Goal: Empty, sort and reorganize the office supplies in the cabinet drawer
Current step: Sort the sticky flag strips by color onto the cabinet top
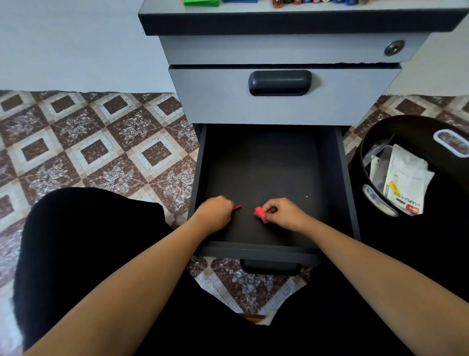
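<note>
Drawer (261,162) open; left hand (214,213) pinches pink strip (237,207), right hand (285,213) pinches pink scraps (260,212).

This is looking like a small office corner, possibly inside a home. A grey pedestal cabinet (279,109) with a keyhole lock (394,47) is standing against a plain pale wall (76,45), its bottom drawer (264,165) hanging open. Coloured supplies (200,2) are lying along the cabinet's top surface (167,7). Tile-patterned flooring (88,142) is running underneath, and a dark bin (401,127) just beside the cabinet is holding a white packet (406,183) printed "STAPLER SET" among other wrappers.
</note>
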`<state>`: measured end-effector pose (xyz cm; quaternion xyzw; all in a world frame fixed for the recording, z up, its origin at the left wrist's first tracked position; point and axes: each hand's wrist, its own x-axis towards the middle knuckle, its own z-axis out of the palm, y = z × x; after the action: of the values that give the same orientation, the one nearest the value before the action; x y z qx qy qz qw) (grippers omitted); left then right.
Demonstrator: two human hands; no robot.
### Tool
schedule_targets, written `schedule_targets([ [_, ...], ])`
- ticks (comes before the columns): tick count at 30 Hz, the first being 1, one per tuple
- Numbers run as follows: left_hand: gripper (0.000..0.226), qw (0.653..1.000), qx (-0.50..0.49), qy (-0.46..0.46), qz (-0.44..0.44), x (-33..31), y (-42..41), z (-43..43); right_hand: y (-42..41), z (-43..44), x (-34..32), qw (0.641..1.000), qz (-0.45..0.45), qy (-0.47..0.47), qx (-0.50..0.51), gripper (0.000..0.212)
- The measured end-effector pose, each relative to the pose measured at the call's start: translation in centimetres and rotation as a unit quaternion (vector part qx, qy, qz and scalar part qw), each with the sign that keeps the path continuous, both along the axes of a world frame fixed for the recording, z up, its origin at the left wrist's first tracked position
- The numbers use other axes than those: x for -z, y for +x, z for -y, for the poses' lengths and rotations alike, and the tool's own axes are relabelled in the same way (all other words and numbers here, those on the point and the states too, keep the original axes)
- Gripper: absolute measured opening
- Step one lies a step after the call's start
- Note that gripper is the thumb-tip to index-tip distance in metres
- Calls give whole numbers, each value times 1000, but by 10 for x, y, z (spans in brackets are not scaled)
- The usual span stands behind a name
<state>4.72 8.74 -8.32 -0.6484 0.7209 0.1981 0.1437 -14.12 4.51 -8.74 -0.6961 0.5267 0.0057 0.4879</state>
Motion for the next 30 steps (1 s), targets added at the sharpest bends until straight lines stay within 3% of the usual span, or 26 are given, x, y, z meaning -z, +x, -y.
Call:
schedule_targets([
  [4,21,998,-49,-21,-12,-3,-2,-1,1,1,0,1000,14,14,20,24],
  [7,20,973,-185,-34,-133,-6,-2,3,4,1,-4,994,59,51,70,20],
  [9,13,927,-286,-31,-242,-9,-6,8,7,1,-9,983,104,95,117,14],
  [11,16,859,-366,-3,-358,-13,-14,10,10,2,-14,969,143,137,150,10],
  [14,17,791,-412,28,-451,-18,-22,10,13,3,-18,950,182,175,182,7],
  [20,17,737,-456,21,-500,-20,-28,9,19,-1,-23,935,203,190,220,8],
  [25,14,722,-470,18,-508,-19,-29,8,23,-4,-27,945,183,137,236,12],
  [30,15,681,-495,40,-538,-19,-30,9,26,-6,-31,953,155,95,241,16],
])
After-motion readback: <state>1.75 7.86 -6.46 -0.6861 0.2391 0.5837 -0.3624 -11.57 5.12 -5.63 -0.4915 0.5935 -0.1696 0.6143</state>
